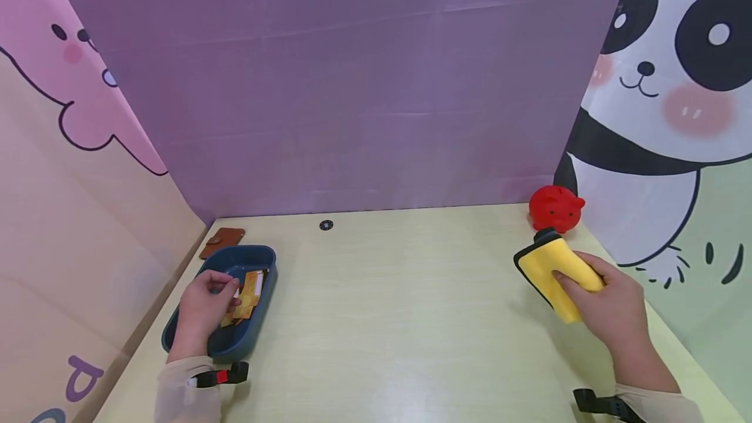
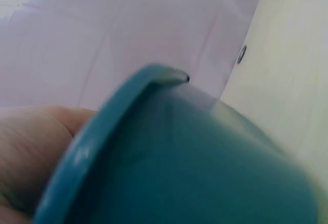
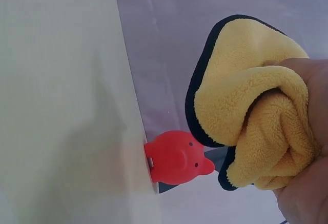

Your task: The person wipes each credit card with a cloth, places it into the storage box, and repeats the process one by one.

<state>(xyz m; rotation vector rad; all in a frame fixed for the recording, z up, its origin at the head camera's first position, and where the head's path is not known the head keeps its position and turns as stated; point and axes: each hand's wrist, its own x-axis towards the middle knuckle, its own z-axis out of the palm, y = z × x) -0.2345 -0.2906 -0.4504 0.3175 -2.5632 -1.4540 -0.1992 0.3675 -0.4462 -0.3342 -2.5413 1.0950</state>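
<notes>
My right hand [image 1: 617, 302] grips a folded yellow cloth [image 1: 558, 273] with black edging, held up over the right side of the table. In the right wrist view the cloth [image 3: 251, 106] is bunched in the palm, its black-edged fold hanging free. My left hand [image 1: 202, 309] reaches over a dark blue plastic bin [image 1: 267, 305] at the left, fingers bent and thumb close above several gold-and-white flat pieces [image 1: 252, 289] inside. I cannot tell whether those fingertips pinch one. The bin's wall [image 2: 205, 167] fills much of the left wrist view and hides the fingertips there.
A red piggy bank [image 1: 555, 207] stands at the back right corner, just behind the cloth. A brown leather case [image 1: 223, 240] lies behind the bin. One small black disc [image 1: 326, 225] lies near the back edge. Printed panels enclose the table at the left, back and right.
</notes>
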